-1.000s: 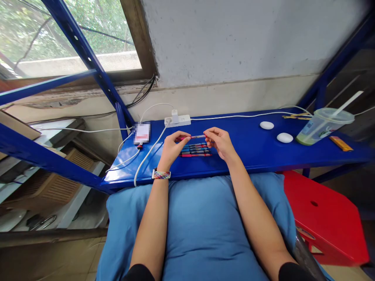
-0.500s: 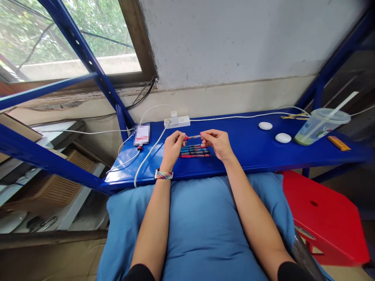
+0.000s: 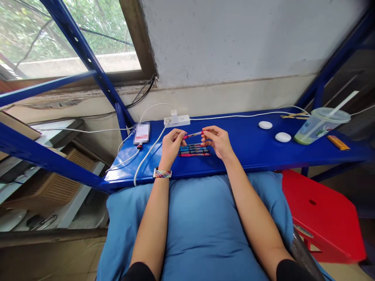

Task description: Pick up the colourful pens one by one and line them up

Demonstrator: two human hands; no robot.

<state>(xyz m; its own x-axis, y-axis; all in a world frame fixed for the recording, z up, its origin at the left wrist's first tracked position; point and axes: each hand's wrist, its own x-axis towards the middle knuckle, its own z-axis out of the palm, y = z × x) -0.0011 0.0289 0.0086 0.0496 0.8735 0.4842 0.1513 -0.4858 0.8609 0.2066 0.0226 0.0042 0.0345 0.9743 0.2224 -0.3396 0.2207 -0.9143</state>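
Note:
A slim pen [image 3: 193, 135] with pinkish-red ends and a patterned middle is held level between my two hands. My left hand [image 3: 173, 144], with a multicoloured band on its wrist, pinches the pen's left end. At the right end, the thumb and fingers of my right hand [image 3: 217, 141] are closed on it. Just below, several pens [image 3: 193, 150] in blue, dark and red lie side by side on the blue shelf top [image 3: 240, 150]. My fingers partly cover the ends of those pens.
A white power strip [image 3: 180, 121] with plugs and cables sits behind my hands. To the right are two white oval objects [image 3: 283, 137], a plastic cup with a straw [image 3: 318, 125] and an orange packet [image 3: 338, 143]. A red stool [image 3: 325, 214] stands at lower right; a blue cushion [image 3: 205, 226] lies under my arms.
Earlier the held pen's middle looked clear and thin; now it looks thicker and coloured between my fingers. Both hands stay in nearly the same place.

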